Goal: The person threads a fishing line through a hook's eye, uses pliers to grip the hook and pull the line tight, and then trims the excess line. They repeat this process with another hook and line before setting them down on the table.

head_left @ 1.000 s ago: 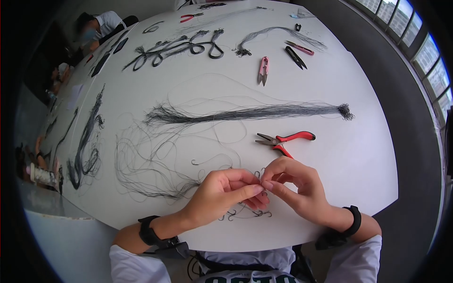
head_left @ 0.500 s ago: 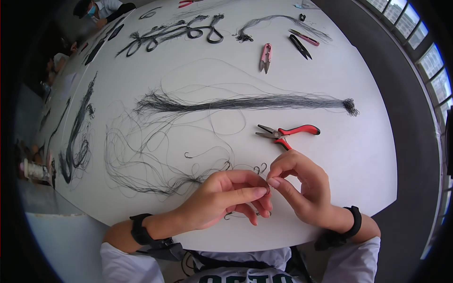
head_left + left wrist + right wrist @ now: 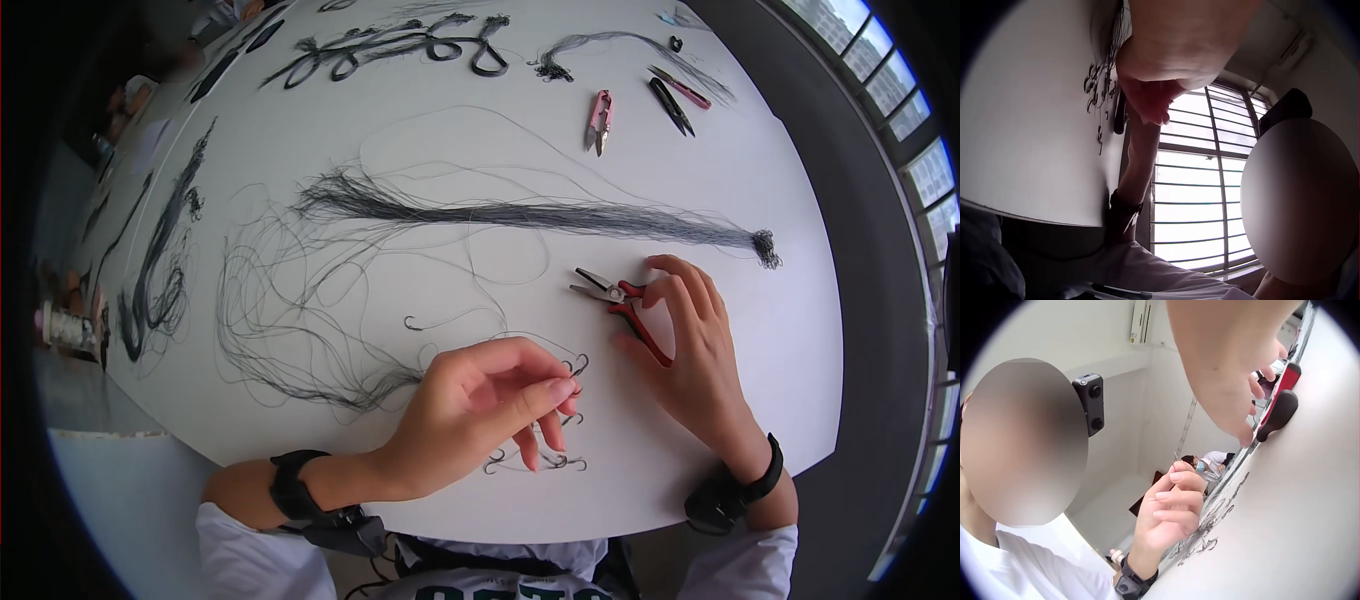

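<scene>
My left hand (image 3: pixel 490 400) pinches a small fish hook between thumb and forefinger. In the right wrist view the thin hook (image 3: pixel 1176 455) sticks up past the fingertips; most of it is hidden. Reaching over the red-and-black pliers (image 3: pixel 600 291), my right hand (image 3: pixel 697 350) has its fingers spread and bent about the handles. The right wrist view shows the thumb close beside a pliers handle (image 3: pixel 1280 415). Several more fish hooks (image 3: pixel 574 463) lie on the table below and beside the left hand, tied to loose dark line (image 3: pixel 350 395) trailing off to the left.
A long bundle of dark line (image 3: pixel 560 216) stretches across the table (image 3: pixel 780 350). Pink thread snips (image 3: pixel 600 122) and black snips (image 3: pixel 672 107) lie farther back. Looped bundles (image 3: pixel 430 52) are at the far side, another bundle (image 3: pixel 160 270) at the left.
My right hand has parted from the left hand's fingertips and moved right and forward onto the pliers. The left hand keeps its pinch, and the view has shifted slightly.
</scene>
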Demonstrator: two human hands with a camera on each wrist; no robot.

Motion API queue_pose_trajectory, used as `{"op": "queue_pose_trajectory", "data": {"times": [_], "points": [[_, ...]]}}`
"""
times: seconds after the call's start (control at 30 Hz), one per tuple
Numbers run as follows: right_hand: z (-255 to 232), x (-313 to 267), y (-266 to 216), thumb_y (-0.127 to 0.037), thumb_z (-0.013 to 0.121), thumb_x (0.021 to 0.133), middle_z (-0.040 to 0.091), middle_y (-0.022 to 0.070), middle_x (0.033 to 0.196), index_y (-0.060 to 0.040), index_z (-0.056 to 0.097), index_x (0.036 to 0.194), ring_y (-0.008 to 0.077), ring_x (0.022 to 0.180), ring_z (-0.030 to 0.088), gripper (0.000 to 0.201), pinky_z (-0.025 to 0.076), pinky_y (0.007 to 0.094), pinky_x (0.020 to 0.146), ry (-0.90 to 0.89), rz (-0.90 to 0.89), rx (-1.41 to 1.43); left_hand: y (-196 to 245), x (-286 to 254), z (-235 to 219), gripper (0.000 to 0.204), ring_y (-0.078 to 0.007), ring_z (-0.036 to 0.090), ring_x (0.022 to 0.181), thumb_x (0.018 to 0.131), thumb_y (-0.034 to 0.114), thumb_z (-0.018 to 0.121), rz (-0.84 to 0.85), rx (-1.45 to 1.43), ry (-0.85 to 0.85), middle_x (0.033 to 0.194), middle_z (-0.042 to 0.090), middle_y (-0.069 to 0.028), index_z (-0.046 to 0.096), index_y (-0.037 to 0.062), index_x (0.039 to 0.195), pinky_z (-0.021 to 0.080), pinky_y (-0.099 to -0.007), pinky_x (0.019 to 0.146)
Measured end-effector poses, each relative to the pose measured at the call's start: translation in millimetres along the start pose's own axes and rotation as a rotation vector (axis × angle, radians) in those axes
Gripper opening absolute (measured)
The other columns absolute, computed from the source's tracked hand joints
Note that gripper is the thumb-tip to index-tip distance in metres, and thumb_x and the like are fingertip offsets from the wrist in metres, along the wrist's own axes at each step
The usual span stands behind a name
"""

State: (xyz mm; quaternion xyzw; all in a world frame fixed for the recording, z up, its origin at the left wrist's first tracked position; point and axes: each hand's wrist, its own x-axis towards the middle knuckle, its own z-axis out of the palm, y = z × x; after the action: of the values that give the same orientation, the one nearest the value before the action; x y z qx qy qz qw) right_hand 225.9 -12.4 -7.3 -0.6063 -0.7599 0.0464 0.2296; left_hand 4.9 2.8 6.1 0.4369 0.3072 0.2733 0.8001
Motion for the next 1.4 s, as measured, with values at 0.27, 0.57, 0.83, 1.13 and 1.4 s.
{"op": "queue_pose_trajectory", "data": {"times": [0.27,0.57,0.83,1.13,1.4], "points": [[-9,4,-6,-0.003,0.06,0.071,0.055,0.013,0.096,-0.0017,0.051,0.077,0.0303,0.088,0.051,0.011,0.042,0.0379,0.076,-0.015,-0.105,0.307,0,1,-5,0.012,-0.0174,0.059,0.064,0.091,0.007,0.048,0.053,-0.063,-0.003,0.082,0.056,-0.0116,0.051,-0.0043,0.092,0.05,-0.028,0.048],[-13,2,-1,-0.013,0.067,0.073,0.056,0.0142,0.093,-0.001,0.052,0.073,0.0257,0.082,0.053,0.019,0.044,0.0324,0.07,-0.168,-0.114,0.76,4,4,-8,0.014,-0.0175,0.055,0.059,0.092,0.012,0.048,-0.115,-0.307,-0.121,0.078,0.053,-0.01,0.051,-0.0014,0.093,0.047,-0.0288,0.043],[-13,6,-4,-0.01,0.069,0.069,0.057,0.0123,0.087,-0.0036,0.053,0.072,0.0242,0.077,0.053,0.017,0.044,0.0324,0.065,-0.132,-0.274,0.608,2,5,-10,0.012,-0.0187,0.057,0.06,0.091,0.01,0.049,-0.125,-0.327,-0.117,0.08,0.056,-0.0116,0.05,-0.0012,0.094,0.048,-0.03,0.042],[-14,1,-5,-0.015,0.075,0.065,0.056,0.0116,0.077,-0.0032,0.05,0.074,0.023,0.067,0.054,0.029,0.044,0.0305,0.056,-0.119,-0.193,0.594,0,4,-9,0.011,-0.0184,0.057,0.06,0.09,0.007,0.05,-0.094,-0.299,-0.104,0.08,0.056,-0.0109,0.05,-0.0008,0.097,0.049,-0.0314,0.043],[-21,6,-7,-0.019,0.075,0.067,0.058,0.0097,0.075,0.001,0.058,0.09,0.0221,0.064,0.055,0.035,0.045,0.0304,0.054,-0.118,-0.291,0.432,-1,5,-9,0.01,-0.018,0.058,0.059,0.089,0.005,0.05,-0.046,-0.203,-0.03,0.079,0.056,-0.0112,0.05,-0.0006,0.097,0.051,-0.0325,0.044]]}}
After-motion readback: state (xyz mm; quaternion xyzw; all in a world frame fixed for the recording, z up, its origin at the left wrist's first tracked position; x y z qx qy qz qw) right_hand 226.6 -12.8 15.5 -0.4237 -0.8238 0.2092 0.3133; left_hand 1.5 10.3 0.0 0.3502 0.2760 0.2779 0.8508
